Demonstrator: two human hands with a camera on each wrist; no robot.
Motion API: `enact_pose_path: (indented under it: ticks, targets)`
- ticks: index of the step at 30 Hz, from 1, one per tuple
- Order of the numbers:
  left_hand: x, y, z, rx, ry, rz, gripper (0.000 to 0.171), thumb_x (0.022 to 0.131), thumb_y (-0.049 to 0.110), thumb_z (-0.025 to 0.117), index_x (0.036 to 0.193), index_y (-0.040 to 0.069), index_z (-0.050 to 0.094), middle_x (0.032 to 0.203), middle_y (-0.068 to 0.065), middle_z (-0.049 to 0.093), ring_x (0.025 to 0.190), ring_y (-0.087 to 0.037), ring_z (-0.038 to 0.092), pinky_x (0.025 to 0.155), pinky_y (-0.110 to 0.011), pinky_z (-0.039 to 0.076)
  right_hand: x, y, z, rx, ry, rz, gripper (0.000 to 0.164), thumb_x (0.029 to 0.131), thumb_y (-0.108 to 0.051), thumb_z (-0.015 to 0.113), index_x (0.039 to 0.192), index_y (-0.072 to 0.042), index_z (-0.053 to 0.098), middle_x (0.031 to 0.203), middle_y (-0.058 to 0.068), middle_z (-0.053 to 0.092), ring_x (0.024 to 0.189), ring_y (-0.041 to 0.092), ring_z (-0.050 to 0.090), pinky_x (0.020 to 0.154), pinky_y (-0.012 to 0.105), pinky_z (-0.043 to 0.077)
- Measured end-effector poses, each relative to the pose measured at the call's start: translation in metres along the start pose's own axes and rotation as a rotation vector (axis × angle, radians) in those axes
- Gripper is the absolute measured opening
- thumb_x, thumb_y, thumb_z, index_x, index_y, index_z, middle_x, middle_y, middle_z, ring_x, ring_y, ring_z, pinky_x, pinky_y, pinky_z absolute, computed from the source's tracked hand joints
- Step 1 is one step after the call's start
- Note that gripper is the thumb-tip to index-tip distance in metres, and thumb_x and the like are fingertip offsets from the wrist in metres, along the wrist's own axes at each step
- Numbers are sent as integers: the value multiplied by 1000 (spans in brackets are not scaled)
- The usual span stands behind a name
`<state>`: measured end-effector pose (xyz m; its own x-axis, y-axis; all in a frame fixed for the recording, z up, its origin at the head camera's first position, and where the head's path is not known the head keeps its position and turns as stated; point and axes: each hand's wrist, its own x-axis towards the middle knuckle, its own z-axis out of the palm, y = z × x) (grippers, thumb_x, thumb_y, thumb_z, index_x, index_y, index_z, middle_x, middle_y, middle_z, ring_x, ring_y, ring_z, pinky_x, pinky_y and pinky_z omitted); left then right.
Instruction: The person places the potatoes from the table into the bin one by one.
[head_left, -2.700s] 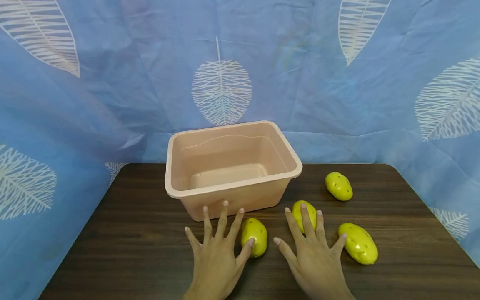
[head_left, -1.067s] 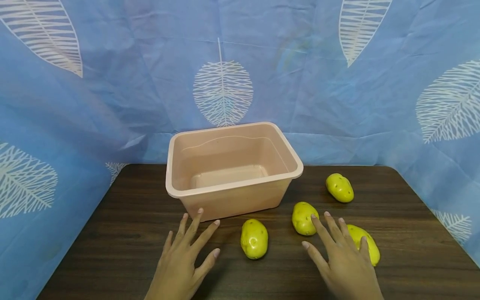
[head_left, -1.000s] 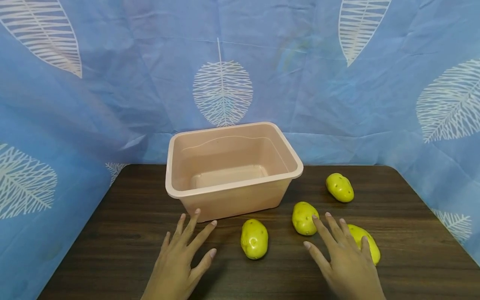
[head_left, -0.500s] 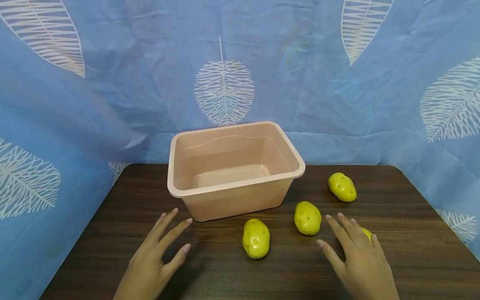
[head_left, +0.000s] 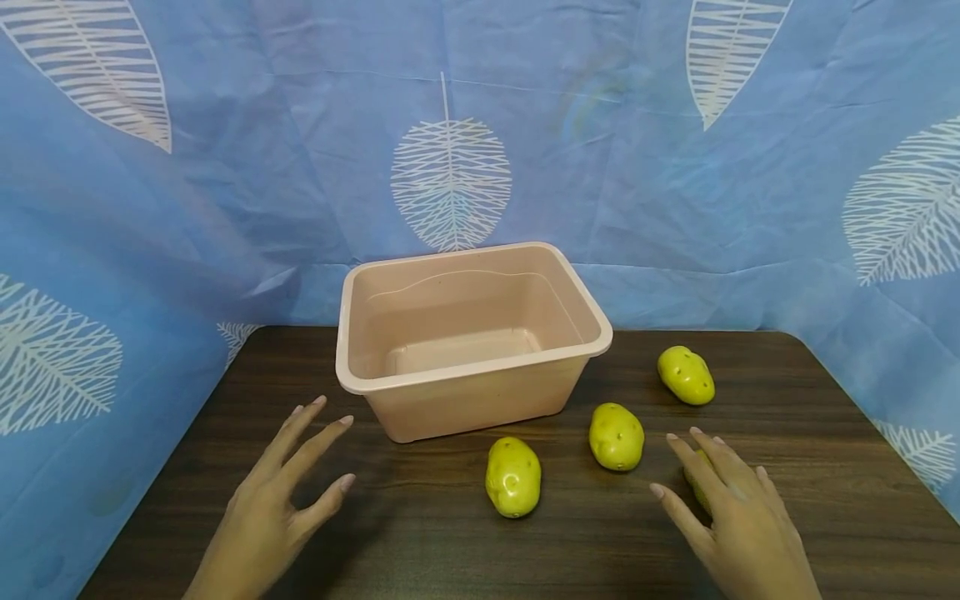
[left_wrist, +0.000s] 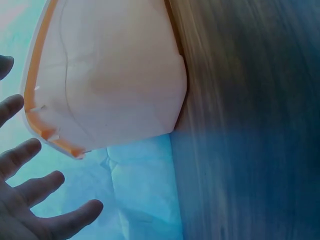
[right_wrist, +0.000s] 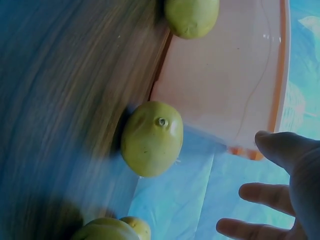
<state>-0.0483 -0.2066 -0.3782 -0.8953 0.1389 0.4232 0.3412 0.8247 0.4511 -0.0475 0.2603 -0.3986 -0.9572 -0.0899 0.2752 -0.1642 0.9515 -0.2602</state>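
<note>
My left hand (head_left: 270,500) hovers over the left of the table, fingers spread and holding nothing. It is left of the beige plastic bin (head_left: 480,404), apart from it. Above the table's right side is my right hand (head_left: 742,517), its fingers loosely spread. Beneath it a yellow-green potato (head_left: 696,490) is mostly hidden; the head view does not show whether they touch. One potato (head_left: 513,477) lies in front of the bin, another potato (head_left: 617,437) near its right corner, and a third potato (head_left: 686,375) farther back. In the right wrist view the fingers grip nothing near a potato (right_wrist: 152,140).
The bin's interior (head_left: 465,350) shows nothing in it. A dark wood-grain table (head_left: 420,550) carries everything. Blue cloth (head_left: 300,167) with white leaf prints hangs behind the table and at both sides.
My left hand has moved left, away from the front potato and the bin. My right hand has shifted right, over the rightmost potato. The bin and potatoes stay in place.
</note>
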Motion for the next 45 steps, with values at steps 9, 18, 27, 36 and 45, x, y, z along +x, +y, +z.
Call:
enact_pose_path:
  ticks: [9,18,27,36,45]
  targets:
    - [13,-12,4,-62,96,98,82,86,9,84,157,28,48,169,-4,36,134,-49,56,86,-63,59,-1,4,1,16,29,-11,62,96,-41,73,147,-9,58,149,28,53,128,54,53,99,82,35]
    - [31,-23,10,-149,150,142,83,83,3,84,156,22,50,169,-7,35,143,-49,47,100,-75,46,-1,11,2,44,65,-15,59,93,-34,79,143,-9,60,146,28,55,120,56,58,96,81,38]
    - [52,-29,24,-219,197,150,76,84,0,81,152,18,54,171,-3,32,152,-36,40,103,-75,43,-1,18,4,84,46,16,60,94,-34,78,143,-6,60,146,30,54,120,58,55,93,77,43]
    - [66,-33,34,-292,224,150,65,88,0,77,148,10,56,171,-8,31,146,-34,47,115,-30,44,-1,29,6,98,103,-5,59,91,-28,81,141,-4,60,143,31,56,118,57,55,86,76,45]
    - [74,-29,38,-420,265,146,63,90,-5,72,149,11,56,169,-8,35,148,-34,43,102,-7,43,0,36,11,110,111,12,61,90,-28,82,141,-3,60,143,33,55,120,56,53,89,76,44]
